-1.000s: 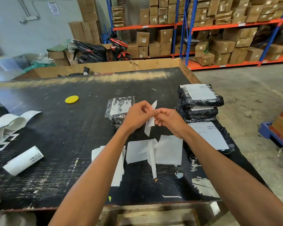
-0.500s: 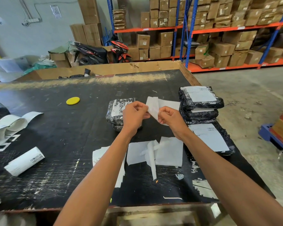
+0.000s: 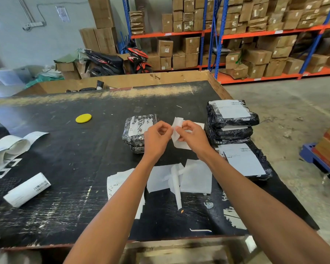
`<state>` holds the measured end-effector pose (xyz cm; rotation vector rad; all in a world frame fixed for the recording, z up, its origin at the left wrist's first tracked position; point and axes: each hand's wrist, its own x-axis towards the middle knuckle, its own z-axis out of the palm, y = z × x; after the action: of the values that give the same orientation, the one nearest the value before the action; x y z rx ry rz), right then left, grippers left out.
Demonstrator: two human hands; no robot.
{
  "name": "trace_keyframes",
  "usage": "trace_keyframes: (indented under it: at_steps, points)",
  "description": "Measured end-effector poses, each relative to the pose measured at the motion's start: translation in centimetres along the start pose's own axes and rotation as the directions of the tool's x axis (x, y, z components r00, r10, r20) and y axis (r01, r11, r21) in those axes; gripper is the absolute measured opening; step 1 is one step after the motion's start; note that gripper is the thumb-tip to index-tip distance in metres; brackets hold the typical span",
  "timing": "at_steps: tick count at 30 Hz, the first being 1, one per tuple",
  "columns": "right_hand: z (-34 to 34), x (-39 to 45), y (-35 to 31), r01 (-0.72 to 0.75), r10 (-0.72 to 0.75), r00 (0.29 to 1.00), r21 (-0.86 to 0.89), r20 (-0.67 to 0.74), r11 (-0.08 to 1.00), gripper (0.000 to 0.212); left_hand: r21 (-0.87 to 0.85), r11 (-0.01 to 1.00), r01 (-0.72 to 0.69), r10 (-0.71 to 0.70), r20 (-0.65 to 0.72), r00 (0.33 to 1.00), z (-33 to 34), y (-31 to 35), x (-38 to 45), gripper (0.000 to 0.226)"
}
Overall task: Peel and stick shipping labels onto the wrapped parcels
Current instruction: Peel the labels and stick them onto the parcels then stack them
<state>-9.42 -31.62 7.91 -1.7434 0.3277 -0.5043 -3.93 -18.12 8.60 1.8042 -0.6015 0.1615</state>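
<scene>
My left hand [image 3: 157, 137] and my right hand [image 3: 191, 135] pinch a white shipping label [image 3: 177, 133] between them above the black table [image 3: 69, 168]. The label hangs creased, its backing partly parted at the top. Just behind my left hand lies a black wrapped parcel [image 3: 138, 128] with a label on top. To the right stands a stack of labelled parcels [image 3: 231, 121], with one more flat labelled parcel [image 3: 246, 161] in front of it.
Peeled backing sheets [image 3: 179, 178] and a pile of printed labels [image 3: 120, 185] lie near the front edge. A label roll [image 3: 27, 189] and loose backing strip [image 3: 11, 145] sit at the left, a yellow disc [image 3: 83, 118] further back. Shelving with cartons and a motorbike stand behind.
The label went from a narrow folded strip to spread wide between my hands, and now it is bunched again close to my fingers. Both hands stayed over the same spot.
</scene>
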Motion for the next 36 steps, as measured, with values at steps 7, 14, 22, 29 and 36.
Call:
trace_keyframes:
  at_steps: [7, 14, 22, 29, 36]
  points:
    - [0.1, 0.2, 1.3, -0.034, 0.038, 0.999, 0.122, -0.033, 0.992, 0.020, -0.449, 0.842, 0.298, -0.383, -0.110, 0.917, -0.5, -1.4, 0.7, 0.007]
    - [-0.3, 0.3, 3.2, -0.132, 0.162, 0.972, 0.175, -0.168, 0.976, 0.019, -0.609, 0.715, 0.344, -0.557, -0.197, 0.807, -1.9, -2.4, 1.4, 0.015]
    - [-2.8, -0.2, 4.5, -0.243, 0.271, 0.790, 0.125, -0.551, 0.962, 0.010, -0.522, 0.750, 0.407, -0.607, -0.296, 0.738, -4.2, -3.7, 2.3, 0.019]
    - [-4.8, -0.2, 5.4, -0.346, 0.310, 0.803, 0.026, -0.508, 0.938, 0.022, -0.602, 0.696, 0.392, -0.684, -0.390, 0.616, -6.1, -4.6, 2.7, 0.024]
    - [-3.6, -1.8, 7.3, -0.259, 0.350, 0.928, -0.456, 0.127, 0.852, 0.015, -0.621, 0.670, 0.408, -0.671, -0.269, 0.691, -3.4, -3.1, 2.0, 0.033]
